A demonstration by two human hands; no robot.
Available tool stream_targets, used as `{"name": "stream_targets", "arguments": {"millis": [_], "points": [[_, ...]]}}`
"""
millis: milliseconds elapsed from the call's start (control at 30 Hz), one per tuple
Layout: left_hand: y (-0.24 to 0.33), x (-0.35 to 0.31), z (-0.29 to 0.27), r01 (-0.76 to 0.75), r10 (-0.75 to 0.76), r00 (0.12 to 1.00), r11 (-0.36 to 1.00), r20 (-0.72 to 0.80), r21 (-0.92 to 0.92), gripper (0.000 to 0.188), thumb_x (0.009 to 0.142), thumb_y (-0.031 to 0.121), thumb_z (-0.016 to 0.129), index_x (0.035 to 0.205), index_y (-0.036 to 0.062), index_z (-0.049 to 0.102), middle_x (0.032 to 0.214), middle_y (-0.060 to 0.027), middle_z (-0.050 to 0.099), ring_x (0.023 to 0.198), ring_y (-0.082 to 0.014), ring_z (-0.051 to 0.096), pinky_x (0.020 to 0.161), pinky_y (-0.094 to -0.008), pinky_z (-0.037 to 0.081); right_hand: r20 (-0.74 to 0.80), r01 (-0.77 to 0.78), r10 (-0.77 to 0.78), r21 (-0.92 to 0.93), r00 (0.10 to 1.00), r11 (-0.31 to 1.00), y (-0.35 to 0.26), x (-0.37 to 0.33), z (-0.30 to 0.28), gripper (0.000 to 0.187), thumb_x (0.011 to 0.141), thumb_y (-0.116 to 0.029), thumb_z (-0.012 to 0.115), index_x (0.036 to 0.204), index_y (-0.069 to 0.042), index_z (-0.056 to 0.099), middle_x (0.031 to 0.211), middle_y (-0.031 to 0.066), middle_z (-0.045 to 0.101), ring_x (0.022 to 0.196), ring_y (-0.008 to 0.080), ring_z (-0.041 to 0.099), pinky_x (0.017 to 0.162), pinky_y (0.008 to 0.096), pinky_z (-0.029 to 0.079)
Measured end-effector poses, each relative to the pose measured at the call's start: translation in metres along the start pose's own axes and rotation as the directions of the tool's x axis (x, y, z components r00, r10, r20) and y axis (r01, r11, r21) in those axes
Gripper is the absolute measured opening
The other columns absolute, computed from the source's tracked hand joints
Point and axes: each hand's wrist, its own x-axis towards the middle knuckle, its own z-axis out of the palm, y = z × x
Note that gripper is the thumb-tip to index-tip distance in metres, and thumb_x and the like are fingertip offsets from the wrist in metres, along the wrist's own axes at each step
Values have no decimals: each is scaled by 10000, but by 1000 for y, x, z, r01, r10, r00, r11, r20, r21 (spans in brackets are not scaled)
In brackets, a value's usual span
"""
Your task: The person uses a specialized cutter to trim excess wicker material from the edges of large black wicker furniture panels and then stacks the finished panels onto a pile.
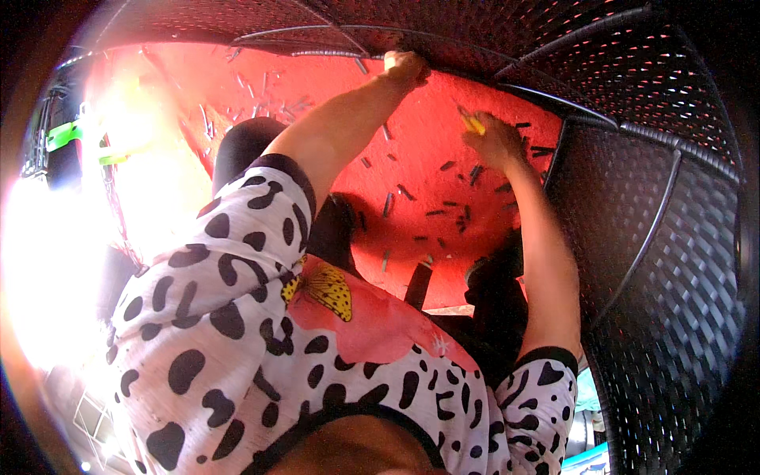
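Observation:
My left hand [406, 70] reaches far forward to the lower edge of a black woven wicker panel [467, 47]. Its fingers are closed at that edge; whether they pinch the rim or a strand cannot be made out. To its right and a little nearer, my right hand [499, 144] is closed around a small yellow-handled tool [474, 124]. A thin, metallic-looking tip points up and left from it, toward the panel's edge but apart from it. The exact kind of tool is too small to tell.
Short black strip offcuts [408, 192] lie scattered over the red floor covering [309, 75]. Another black woven wall [673, 237] with curved frame bars rises close on my right. A dark flat piece [418, 285] lies near my legs. Bright glare and a green object [63, 136] show at the left.

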Motion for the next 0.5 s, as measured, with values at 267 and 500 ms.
{"name": "stream_targets", "arguments": {"millis": [267, 500], "points": [[-4, -5, 10, -196, 212, 977, 867, 15, 458, 103, 624, 138, 644, 680, 183, 571, 612, 40, 565, 591, -144, 550, 493, -311, 416, 159, -169, 149, 121, 976, 978, -12, 70, -15, 480, 671, -434, 615, 844, 9, 547, 699, 159, 581, 592, 221, 557, 559, 355, 464], [-11, -3, 21, 286, -403, 910, 441, 97, -851, 95, 620, 106, 625, 636, 123, 533, 632, -6, 586, 607, -179, 561, 501, -335, 412, 279, -188, 29, 560, 960, 807, 3, 90, -7, 406, 707, -399, 628, 579, -19, 562, 486, 98, 540, 381, 162, 509, 366, 302, 405]]}}
